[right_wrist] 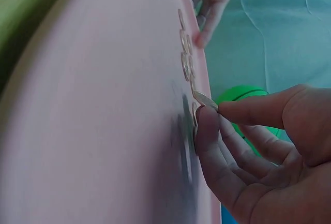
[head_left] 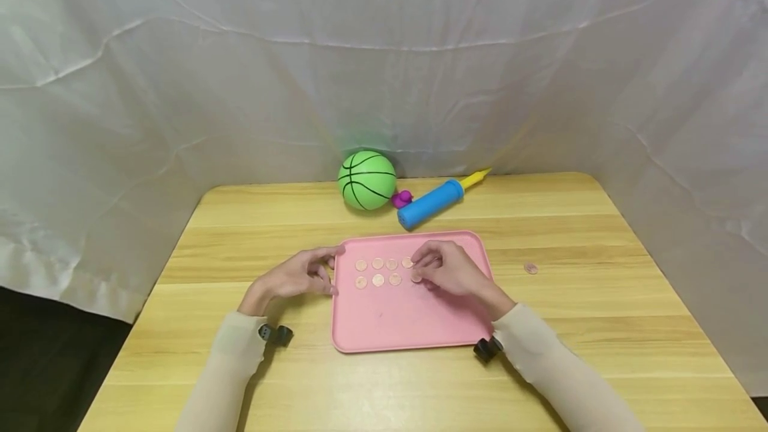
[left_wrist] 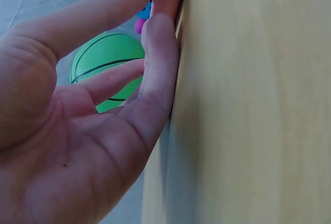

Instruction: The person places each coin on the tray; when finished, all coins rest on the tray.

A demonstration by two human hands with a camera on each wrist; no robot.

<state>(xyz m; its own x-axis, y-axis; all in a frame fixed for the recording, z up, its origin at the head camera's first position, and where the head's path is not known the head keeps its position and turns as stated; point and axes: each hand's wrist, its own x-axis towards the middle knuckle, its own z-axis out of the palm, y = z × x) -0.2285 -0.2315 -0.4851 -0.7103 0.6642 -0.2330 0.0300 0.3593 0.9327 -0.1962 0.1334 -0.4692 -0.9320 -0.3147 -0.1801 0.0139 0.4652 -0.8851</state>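
Observation:
On the pink tray (head_left: 414, 322), several copper-coloured coins (head_left: 377, 280) lie flat in two rows toward the back left. My right hand (head_left: 447, 269) is over the tray and pinches a coin (right_wrist: 206, 100) between thumb and fingertip, tilted, at the right end of the nearer row. Beside the tray's left rim is my left hand (head_left: 300, 274), thumb and fingers spread apart and touching that rim. In the left wrist view, the fingers (left_wrist: 160, 63) of this hand lie along the tray's edge, low by the tabletop.
One more coin (head_left: 531, 268) lies on the wooden table (head_left: 600, 325) to the right of the tray. Behind the tray are a green ball (head_left: 367, 180), a purple rubber duck (head_left: 402, 199) and a blue hand pump (head_left: 432, 204) with a yellow nozzle. Grey cloth hangs behind.

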